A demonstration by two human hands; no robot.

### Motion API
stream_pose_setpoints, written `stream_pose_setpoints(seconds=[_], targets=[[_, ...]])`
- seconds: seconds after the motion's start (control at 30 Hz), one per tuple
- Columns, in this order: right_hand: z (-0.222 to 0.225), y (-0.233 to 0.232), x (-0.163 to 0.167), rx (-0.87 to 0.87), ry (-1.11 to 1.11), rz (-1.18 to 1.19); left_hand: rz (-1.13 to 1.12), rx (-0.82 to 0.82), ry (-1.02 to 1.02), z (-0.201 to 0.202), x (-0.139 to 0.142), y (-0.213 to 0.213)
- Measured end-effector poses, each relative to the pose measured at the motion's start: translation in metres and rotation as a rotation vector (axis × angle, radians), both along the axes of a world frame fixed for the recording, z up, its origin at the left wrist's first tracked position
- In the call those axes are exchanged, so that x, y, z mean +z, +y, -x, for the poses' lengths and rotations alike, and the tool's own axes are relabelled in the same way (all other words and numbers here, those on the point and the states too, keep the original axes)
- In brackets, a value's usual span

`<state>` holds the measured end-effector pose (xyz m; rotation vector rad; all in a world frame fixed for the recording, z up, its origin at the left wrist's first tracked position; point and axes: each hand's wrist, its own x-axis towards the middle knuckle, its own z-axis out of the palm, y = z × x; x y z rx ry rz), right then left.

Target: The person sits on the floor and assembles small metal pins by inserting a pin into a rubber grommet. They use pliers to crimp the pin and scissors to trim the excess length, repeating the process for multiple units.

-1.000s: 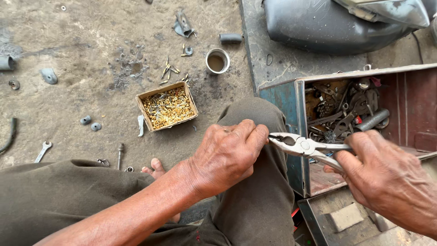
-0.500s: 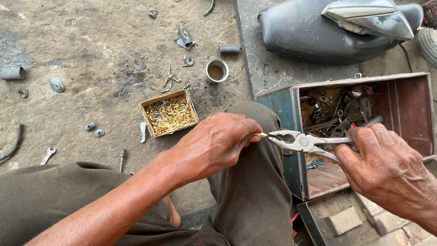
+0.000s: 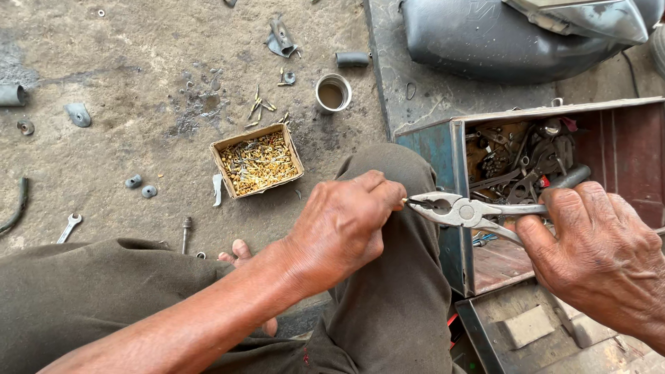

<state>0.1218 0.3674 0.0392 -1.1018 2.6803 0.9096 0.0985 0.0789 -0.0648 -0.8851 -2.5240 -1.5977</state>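
My right hand grips the handles of grey metal pliers with dark handle ends. The pliers' jaws point left and close on a small piece pinched in the fingertips of my left hand. That piece is tiny and mostly hidden by my fingers. Both hands hover above my bent knee in dark trousers. A small cardboard box full of little brass-coloured metal parts lies on the ground ahead of my left hand.
An open metal toolbox packed with tools stands at my right. A small tin cup, a spanner, bolts, washers and scraps lie scattered on the concrete floor. A dark vehicle seat sits at the upper right.
My left hand slid right off my knee and met the pliers' jaws with the small piece. The pliers and my right hand stayed roughly where they were.
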Motion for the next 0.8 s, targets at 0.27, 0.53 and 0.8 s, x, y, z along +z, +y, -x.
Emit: stream_pose_setpoints(seconds=[0.27,0.53,0.8], targets=[[-0.005,0.014,-0.017,-0.144,-0.142,0.097,0.03,-0.017,0.093,-0.005,-0.012,0.003],[-0.006,0.024,-0.033,-0.345,-0.433,0.154,0.069,-0.016,0.144,-0.005,-0.016,0.004],[0.004,0.01,-0.026,-0.688,-0.712,0.099,0.077,-0.016,0.206,-0.005,-0.021,0.001]])
